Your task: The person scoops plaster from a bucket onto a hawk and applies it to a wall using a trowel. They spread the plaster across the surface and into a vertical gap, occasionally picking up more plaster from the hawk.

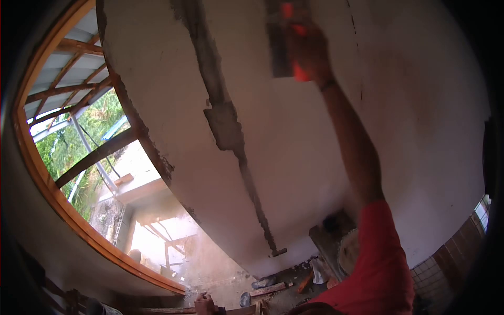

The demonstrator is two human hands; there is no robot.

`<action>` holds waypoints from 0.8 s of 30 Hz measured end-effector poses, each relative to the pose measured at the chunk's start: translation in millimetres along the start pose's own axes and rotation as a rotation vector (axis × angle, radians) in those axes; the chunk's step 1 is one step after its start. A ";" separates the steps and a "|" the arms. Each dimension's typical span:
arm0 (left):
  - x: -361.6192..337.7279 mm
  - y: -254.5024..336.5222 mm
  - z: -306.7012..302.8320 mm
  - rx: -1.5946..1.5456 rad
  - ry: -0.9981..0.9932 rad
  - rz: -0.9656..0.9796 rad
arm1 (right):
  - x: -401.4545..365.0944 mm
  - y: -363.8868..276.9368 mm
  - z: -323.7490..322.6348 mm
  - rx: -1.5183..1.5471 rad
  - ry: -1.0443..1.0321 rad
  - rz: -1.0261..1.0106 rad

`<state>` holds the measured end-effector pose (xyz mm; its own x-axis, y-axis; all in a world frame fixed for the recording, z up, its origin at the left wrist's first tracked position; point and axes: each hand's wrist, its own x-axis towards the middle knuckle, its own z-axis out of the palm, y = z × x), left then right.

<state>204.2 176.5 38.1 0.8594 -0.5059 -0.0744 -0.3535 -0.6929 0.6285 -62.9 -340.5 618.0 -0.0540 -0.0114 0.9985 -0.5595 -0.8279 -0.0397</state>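
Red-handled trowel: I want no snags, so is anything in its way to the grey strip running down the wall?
Nothing visible: between the red-handled trowel, in the right hand, and the grey strip, only pale wall shows. Whether the trowel touches that wall is too blurred to tell.

floor (229, 283): supports a flat wooden piece (268, 289) and scattered debris. a pale, crumpled item (319, 271) lies near the wooden piece.

Two hands lol: right hand (311, 50) at 1 o'clock, left hand (206, 304) around 6. Also one trowel (281, 50) at 1, one red sleeve (379, 262) at 4.
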 end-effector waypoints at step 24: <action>-9.4 42.6 -7.0 0.022 0.197 -0.045 | -21.3 -20.9 64.1 0.036 0.056 -0.044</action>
<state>183.6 155.4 71.0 0.9294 -0.3653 0.0524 -0.3192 -0.7244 0.6110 2.9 -358.9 600.0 -0.0768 0.0559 0.9955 -0.5322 -0.8466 0.0065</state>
